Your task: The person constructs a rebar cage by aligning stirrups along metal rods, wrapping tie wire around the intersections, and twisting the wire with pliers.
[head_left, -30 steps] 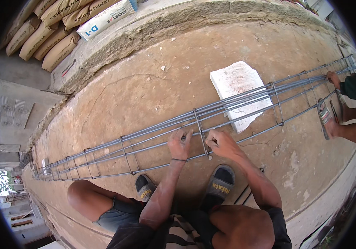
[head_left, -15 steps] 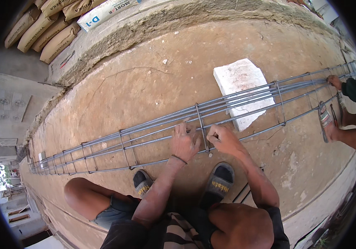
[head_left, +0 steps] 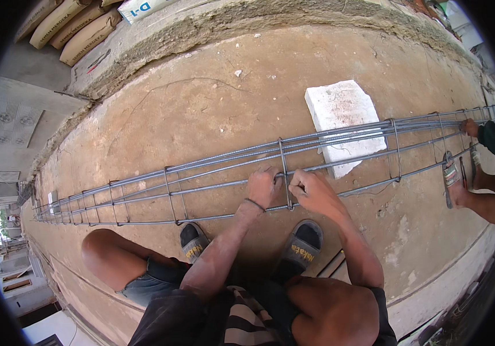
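A long rebar cage (head_left: pixel 218 185) of steel bars with square stirrups runs across in front of me. My left hand (head_left: pixel 263 185) is closed, its fingers curled at a middle bar just left of one stirrup (head_left: pixel 284 164). On the other side of that stirrup, my right hand (head_left: pixel 315 193) is closed too, thumb against bent fingers. Whatever lies within either grip is hidden or too thin to make out. Both hands are close together, near where the stirrup crosses the bar.
Under the cage lies a white block (head_left: pixel 345 112). At the far right, a co-worker's hand (head_left: pixel 470 127) touches the cage's end. Cement bags (head_left: pixel 89 37) are stacked at upper left, near red-handled pliers (head_left: pixel 99 61) on a ledge. My sandalled feet (head_left: pixel 305 245) stand close to the cage.
My left hand's fingers have curled in and moved closer to the stirrup. The right hand stays closed beside it. The whole view has shifted slightly.
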Tool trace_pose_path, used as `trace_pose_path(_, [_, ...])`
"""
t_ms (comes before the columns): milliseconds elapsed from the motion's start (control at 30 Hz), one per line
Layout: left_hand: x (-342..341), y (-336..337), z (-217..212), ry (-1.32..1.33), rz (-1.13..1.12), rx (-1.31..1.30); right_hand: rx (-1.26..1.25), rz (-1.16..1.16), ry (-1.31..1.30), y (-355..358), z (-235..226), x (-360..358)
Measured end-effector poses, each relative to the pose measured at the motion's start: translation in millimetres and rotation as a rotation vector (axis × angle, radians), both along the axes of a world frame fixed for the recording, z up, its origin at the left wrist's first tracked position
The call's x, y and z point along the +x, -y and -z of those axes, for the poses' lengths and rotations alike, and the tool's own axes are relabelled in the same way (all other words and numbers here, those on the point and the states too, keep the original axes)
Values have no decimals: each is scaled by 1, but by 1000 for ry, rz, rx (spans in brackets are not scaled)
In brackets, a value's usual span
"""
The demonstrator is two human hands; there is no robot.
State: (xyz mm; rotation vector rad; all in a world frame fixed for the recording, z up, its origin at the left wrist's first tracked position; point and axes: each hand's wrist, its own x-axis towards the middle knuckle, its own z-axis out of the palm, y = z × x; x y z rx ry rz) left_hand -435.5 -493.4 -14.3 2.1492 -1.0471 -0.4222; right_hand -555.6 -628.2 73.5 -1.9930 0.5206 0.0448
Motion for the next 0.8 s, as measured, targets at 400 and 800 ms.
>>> trace_pose_path(400, [62, 25, 7, -38, 692, 76, 120, 116, 45, -2, 21, -8])
trace_pose_path(800, [56, 46, 1, -647, 360, 412, -84, 97, 120, 7, 13, -18])
